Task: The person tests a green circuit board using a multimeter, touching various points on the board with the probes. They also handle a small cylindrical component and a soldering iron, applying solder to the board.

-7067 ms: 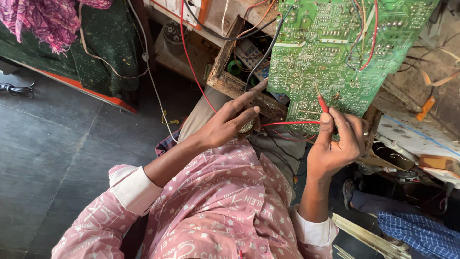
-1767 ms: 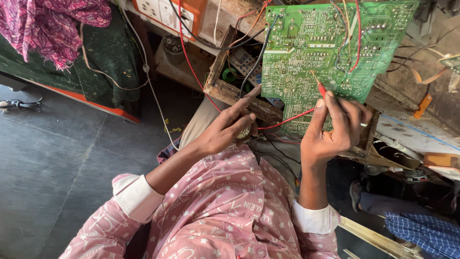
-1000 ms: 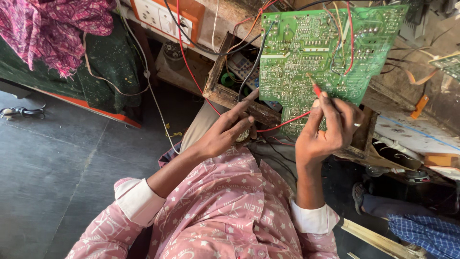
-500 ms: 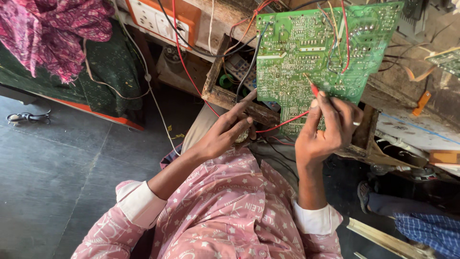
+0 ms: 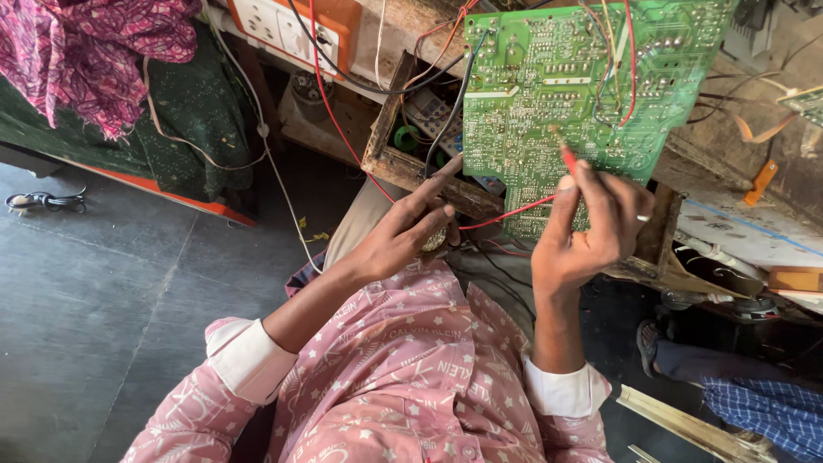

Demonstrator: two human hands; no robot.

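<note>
A large green circuit board [image 5: 583, 77] stands tilted on the workbench, solder side toward me, with red and black wires across it. My right hand [image 5: 591, 231] pinches a red test probe [image 5: 567, 159] whose tip touches the board near its middle; a red lead [image 5: 506, 214] trails from it to the left. My left hand [image 5: 407, 231] rests below the board's left edge, forefinger stretched toward the wooden drawer edge [image 5: 403, 167], fingers curled around a small round object that is mostly hidden.
An orange and white socket panel [image 5: 296, 26] sits at the back with cables hanging down. A pink patterned cloth [image 5: 94, 51] lies on a green covered surface at left. Grey floor [image 5: 94, 317] spreads at lower left. A blue checked cloth [image 5: 763, 411] lies at lower right.
The view has drifted slightly, so the board sits a little higher and further left. My right hand keeps the probe on the board; my left hand has hardly moved.
</note>
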